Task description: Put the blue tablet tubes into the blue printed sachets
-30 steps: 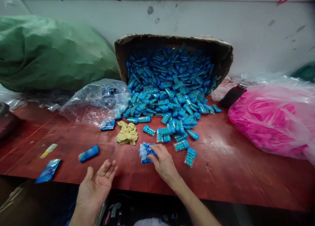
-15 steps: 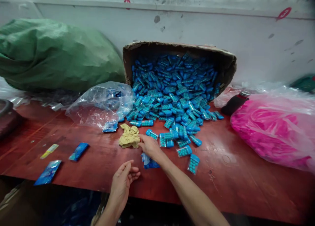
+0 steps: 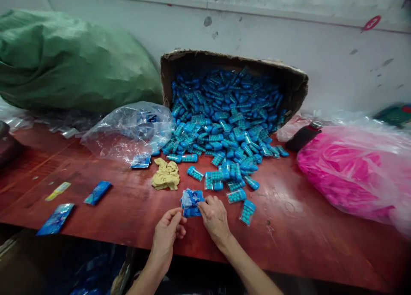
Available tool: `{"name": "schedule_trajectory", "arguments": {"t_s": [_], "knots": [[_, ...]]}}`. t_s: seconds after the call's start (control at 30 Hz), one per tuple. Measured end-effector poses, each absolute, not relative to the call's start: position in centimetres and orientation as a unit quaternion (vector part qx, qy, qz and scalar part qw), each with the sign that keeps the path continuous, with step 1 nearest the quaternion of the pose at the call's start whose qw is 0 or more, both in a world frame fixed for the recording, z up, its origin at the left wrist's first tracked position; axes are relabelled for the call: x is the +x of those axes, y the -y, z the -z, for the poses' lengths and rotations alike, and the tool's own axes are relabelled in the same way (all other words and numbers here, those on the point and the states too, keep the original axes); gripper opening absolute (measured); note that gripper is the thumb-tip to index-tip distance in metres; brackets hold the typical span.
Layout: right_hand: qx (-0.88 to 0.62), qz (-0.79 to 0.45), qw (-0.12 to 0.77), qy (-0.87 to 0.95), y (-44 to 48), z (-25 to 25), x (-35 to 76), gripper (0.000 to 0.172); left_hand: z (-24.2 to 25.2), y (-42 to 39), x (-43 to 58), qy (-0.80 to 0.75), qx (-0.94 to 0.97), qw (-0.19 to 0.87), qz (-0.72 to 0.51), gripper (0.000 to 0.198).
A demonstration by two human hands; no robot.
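The right hand (image 3: 215, 220) had been brought back from the crumpled yellow cloth (image 3: 166, 175) to the small pile of blue packets (image 3: 192, 202), which was spread on the red surface (image 3: 131, 218). Its curled fingertips were set against the pile's right edge; whether anything was pinched could not be told. The left hand (image 3: 167, 233) was held at the lower left corner, fingers drawn together, its grip likewise unclear. Two-handed handling of the packets was apparently resumed.

Packets (image 3: 192, 201) laid on the table (image 3: 128, 218) right of a cloth (image 3: 165, 175), containers (image 3: 224, 115) heaped in and before a box (image 3: 296, 85), flanked by a sack (image 3: 73, 64) at left, bag (image 3: 346, 171) at right
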State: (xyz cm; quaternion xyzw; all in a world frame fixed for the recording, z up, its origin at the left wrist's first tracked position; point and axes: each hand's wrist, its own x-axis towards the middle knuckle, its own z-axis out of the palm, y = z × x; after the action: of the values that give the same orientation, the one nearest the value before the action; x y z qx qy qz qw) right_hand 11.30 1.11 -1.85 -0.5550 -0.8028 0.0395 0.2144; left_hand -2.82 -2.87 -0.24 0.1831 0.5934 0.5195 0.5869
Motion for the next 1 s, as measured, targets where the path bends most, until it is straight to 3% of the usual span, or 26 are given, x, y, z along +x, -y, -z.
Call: {"name": "schedule_trajectory", "arguments": {"t_s": [0.17,0.3,0.33,0.43,0.57,1.0], "knots": [[-0.542,-0.043,0.268,0.795,0.1,-0.2,11.8,0.021,-0.4,2.6,-2.0,-0.626,0.191,0.551,-0.517,0.049],[-0.519,-0.112,0.352,0.771,1.5,-1.4,11.7,0.022,-0.9,2.1,-1.5,-0.589,0.239,0.598,-0.488,0.033],[-0.524,-0.151,0.378,0.748,1.6,-1.5,11.7,0.020,-1.0,2.0,-1.4,-0.585,0.239,0.604,-0.485,0.030],[-0.545,-0.355,0.433,0.624,1.1,-1.0,11.7,0.038,-0.8,1.9,-1.2,-0.581,0.231,0.606,-0.492,0.029],[-0.504,-0.581,0.415,0.485,0.4,0.0,11.2,0.014,-0.2,1.9,-1.0,-0.592,0.234,0.579,-0.509,0.027],[-0.576,-0.487,0.470,0.458,1.8,1.2,9.3,0.025,0.0,1.5,0.6,-0.559,0.189,0.602,-0.538,0.026]]}}
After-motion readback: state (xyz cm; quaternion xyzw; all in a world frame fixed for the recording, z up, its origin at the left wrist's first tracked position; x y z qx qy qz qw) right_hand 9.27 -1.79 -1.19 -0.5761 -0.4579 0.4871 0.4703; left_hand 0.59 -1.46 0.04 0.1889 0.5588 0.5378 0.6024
